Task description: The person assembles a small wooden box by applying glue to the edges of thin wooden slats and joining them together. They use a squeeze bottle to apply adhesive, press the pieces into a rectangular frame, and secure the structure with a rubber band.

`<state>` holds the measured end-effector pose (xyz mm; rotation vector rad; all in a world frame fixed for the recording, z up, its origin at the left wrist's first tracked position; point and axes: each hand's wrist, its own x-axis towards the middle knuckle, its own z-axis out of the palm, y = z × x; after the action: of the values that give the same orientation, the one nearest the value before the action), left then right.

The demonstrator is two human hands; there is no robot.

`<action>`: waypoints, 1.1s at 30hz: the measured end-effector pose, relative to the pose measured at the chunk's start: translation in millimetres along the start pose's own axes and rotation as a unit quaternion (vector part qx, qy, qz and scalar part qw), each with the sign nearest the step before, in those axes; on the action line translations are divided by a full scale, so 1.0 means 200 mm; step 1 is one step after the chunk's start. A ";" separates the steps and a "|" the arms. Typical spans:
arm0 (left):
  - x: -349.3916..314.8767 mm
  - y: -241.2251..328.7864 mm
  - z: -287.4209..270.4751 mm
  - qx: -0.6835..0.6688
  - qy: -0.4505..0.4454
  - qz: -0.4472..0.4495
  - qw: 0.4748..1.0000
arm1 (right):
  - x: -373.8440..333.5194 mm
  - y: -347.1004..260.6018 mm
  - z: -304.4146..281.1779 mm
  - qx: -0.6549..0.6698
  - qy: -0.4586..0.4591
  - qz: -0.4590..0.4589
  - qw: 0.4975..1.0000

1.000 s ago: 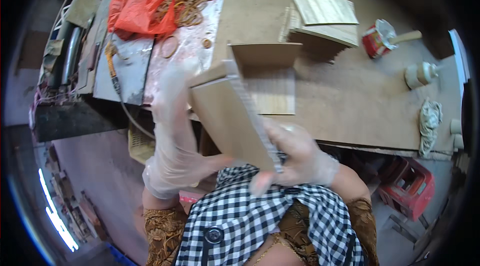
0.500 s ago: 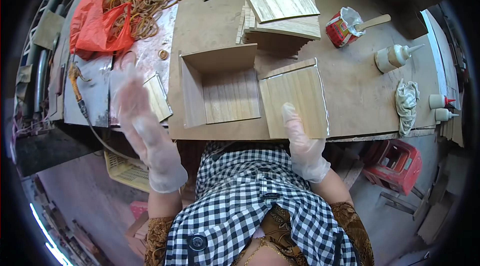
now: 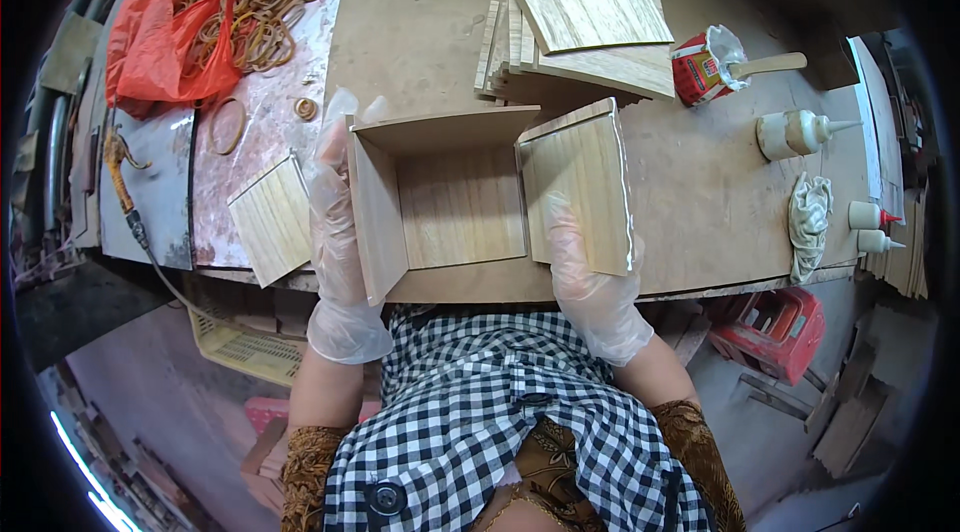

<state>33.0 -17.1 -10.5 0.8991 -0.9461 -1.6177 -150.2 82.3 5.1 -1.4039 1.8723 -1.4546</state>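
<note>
Partly assembled wooden box [image 3: 462, 202], with gloved hands at its sides. The box stood near the front edge of the workbench [image 3: 700, 192], its floor, rear wall and left wall in place. The left hand [image 3: 333, 207] was open and nearly flat, its fingers extended along the outer face of the left wall. The right hand [image 3: 592, 277] was closed on a wooden panel [image 3: 590, 157], thumb across the near face; its other fingers were largely hidden behind. This panel, a white bead along its right edge, stood at the box's right side; whether the two touched could not be told.

To the left lay a loose panel [image 3: 270, 222]; farther back, a red plastic bag [image 3: 150, 42] spilled tan rubber bands [image 3: 290, 2]. Behind the box rose a stack of panels [image 3: 585, 2]. To its right were a red container [image 3: 700, 72] holding a wooden stick [image 3: 770, 65], a squeeze bottle [image 3: 792, 135] and a crumpled cloth [image 3: 810, 222].
</note>
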 end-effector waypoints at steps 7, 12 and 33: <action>-0.02 0.00 0.01 0.034 -0.018 0.004 0.999 | 0.02 -0.03 0.02 -0.005 -0.017 0.017 1.000; -0.03 0.03 0.05 0.045 -0.024 0.011 0.999 | 0.03 -0.01 0.03 -0.057 -0.038 -0.016 0.998; -0.09 -0.04 0.03 0.060 -0.019 0.047 0.997 | 0.04 -0.01 -0.01 -0.140 -0.067 -0.151 0.976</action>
<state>29.0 2.7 -12.7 0.8943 -1.1066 -1.5158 -154.0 77.0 9.0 -1.9407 1.8970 -1.2164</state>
